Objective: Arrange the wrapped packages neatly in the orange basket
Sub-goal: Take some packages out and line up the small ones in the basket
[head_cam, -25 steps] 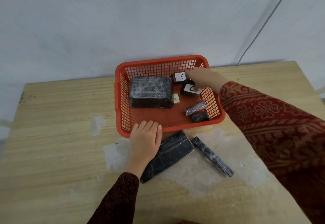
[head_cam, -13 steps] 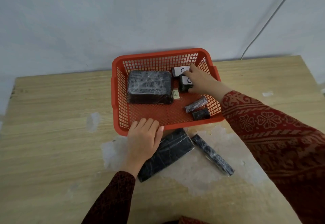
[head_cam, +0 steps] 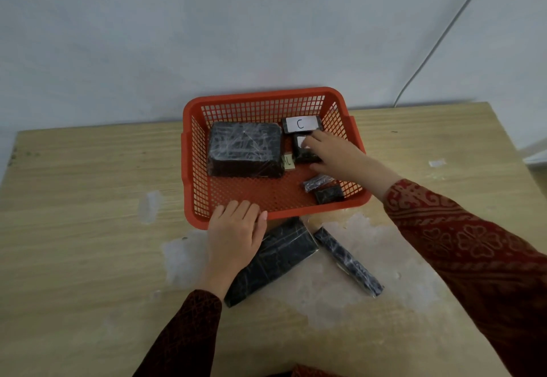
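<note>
Orange basket (head_cam: pixel 254 99): our right hand (head_cam: pixel 334 154) is gripping a small package (head_cam: pixel 302 151) inside; our left hand (head_cam: pixel 236 231) is resting flat-fingered on its rim.

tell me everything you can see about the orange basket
The orange basket is a rectangular plastic tray with a solid rounded rim and lattice walls and floor. It sits upright on the wooden table near the wall. The left hand rests against its near rim; the right hand reaches inside over the right wall. Inside lie a large black wrapped block, a package labelled C, and three smaller wrapped pieces.
</note>
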### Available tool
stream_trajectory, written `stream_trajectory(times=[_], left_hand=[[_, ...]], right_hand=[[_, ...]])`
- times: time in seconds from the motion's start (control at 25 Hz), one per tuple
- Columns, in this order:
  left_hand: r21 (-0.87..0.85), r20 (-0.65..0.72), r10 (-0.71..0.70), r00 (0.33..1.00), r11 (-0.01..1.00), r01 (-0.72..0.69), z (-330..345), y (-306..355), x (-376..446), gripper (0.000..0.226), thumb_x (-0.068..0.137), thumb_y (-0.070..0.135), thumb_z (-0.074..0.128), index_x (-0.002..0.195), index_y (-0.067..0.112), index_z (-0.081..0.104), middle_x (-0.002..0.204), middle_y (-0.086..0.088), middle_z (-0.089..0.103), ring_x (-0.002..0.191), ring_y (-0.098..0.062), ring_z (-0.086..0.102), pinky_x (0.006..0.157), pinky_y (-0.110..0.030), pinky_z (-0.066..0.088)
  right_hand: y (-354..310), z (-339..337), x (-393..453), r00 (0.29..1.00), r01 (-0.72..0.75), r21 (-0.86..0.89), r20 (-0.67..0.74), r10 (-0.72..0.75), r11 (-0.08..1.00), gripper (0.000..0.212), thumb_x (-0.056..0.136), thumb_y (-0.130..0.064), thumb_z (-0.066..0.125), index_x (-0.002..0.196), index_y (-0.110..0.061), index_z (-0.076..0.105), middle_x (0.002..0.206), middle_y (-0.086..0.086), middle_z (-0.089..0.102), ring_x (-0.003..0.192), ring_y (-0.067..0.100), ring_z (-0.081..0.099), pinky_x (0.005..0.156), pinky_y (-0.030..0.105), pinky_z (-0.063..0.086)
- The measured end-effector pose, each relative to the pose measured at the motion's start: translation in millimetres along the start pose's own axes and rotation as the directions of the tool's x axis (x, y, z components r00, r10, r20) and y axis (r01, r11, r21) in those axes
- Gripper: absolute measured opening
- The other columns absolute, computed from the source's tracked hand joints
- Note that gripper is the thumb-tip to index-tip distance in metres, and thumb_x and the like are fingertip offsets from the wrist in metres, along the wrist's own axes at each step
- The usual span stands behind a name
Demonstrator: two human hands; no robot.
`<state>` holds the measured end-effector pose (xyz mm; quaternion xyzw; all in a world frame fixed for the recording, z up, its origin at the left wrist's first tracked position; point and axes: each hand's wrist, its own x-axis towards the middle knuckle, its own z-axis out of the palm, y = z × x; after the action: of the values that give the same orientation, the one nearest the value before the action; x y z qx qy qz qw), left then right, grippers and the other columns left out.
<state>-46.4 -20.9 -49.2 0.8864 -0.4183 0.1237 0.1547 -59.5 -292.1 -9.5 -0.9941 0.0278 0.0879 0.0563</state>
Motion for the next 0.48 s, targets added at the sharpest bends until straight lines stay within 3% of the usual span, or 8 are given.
stream_trajectory(times=[0.08, 0.24, 0.48], left_hand=[[-0.003, -0.009, -0.010, 1.000, 1.000, 0.010, 0.8, 0.7, 0.8, 0.037, 0.098, 0.030, 0.036, 0.077, 0.016, 0.062, 0.071, 0.001, 0.061, 0.067, -0.019, 0.053, 0.063, -0.031, 0.033], [-0.006, -0.021, -0.015, 1.000, 1.000, 0.015, -0.2, 2.0, 0.6, 0.035, 0.097, 0.029, 0.038, 0.076, 0.016, 0.063, 0.070, 0.002, 0.061, 0.067, -0.019, 0.054, 0.063, -0.031, 0.033], [-0.016, -0.010, -0.020, 1.000, 1.000, 0.020, -2.1, 2.4, 0.2, 0.030, 0.095, 0.028, 0.043, 0.075, 0.017, 0.063, 0.070, 0.003, 0.061, 0.067, -0.018, 0.054, 0.064, -0.031, 0.034]], right_hand=[[-2.0, -5.4, -9.3, 0.999, 0.033, -0.034, 0.025, -0.032, 0.999, 0.037, 0.082, -0.015, 0.064, 0.117, -0.014, 0.053, 0.116, 0.006, 0.055, 0.106, 0.025, 0.056, 0.080, 0.038, 0.052], [-2.9, 1.6, -20.2, 0.973, 0.028, -0.131, 0.230, 0.003, 0.991, 0.033, 0.081, -0.008, 0.063, 0.112, -0.014, 0.053, 0.113, 0.005, 0.057, 0.101, 0.024, 0.058, 0.078, 0.039, 0.056], [3.9, 7.7, -12.0, 0.969, 0.008, -0.032, 0.248, 0.000, 0.999, 0.023, 0.087, -0.018, 0.060, 0.107, -0.012, 0.053, 0.105, 0.005, 0.062, 0.090, 0.022, 0.061, 0.072, 0.035, 0.055]])
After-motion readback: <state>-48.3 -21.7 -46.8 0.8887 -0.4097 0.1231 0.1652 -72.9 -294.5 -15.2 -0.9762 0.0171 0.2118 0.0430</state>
